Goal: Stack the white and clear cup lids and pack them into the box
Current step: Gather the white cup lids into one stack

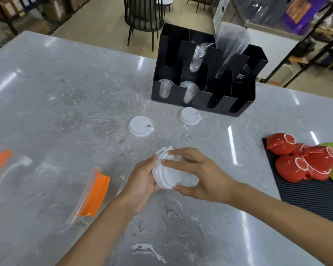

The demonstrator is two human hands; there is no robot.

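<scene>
I hold a stack of white cup lids (168, 174) on edge above the grey marble table (46, 70). My left hand (142, 179) cups the stack from the left, and my right hand (196, 175) presses on it from the right. Two single white lids lie flat further back, one (140, 126) in the middle and one (190, 116) just in front of the black organiser box (204, 100). Several clear lids (106, 127) are spread over the table to the left of the white ones. The box holds clear cups and wrapped items in its slots.
Two clear plastic bags with orange strips (94, 194) lie at the left front. A black mat (311, 198) at the right carries red cups (296, 162) and green ones, upside down. A black wire chair (142, 14) and shelves stand behind the table.
</scene>
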